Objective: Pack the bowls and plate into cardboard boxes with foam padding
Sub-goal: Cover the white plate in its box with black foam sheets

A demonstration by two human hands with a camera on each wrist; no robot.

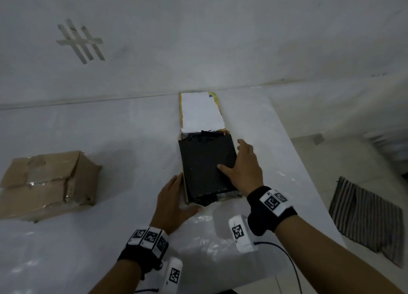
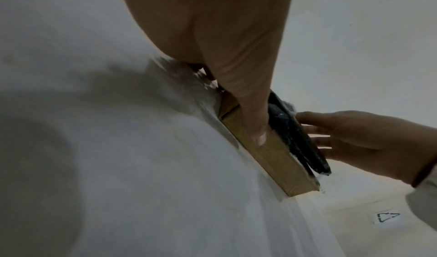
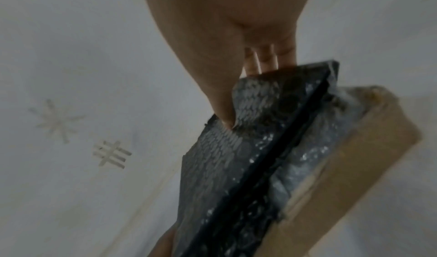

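A shallow cardboard box (image 1: 184, 184) lies open at the table's middle, its white-lined lid (image 1: 198, 110) folded away from me. A black foam pad (image 1: 203, 161) covers the box's opening, over crinkled black wrap (image 3: 307, 149). My right hand (image 1: 245, 168) pinches the pad's right edge, thumb (image 3: 222, 111) on top and fingers beneath. My left hand (image 1: 174, 196) lies flat against the box's left wall (image 2: 272, 160), one finger (image 2: 255, 130) along its rim. No bowl or plate shows; whatever is under the foam is hidden.
A closed, taped cardboard box (image 1: 48, 183) sits at the left of the white table (image 1: 110, 150). The table's right edge runs diagonally past my right arm. A striped cloth (image 1: 366, 218) lies on the floor beyond it.
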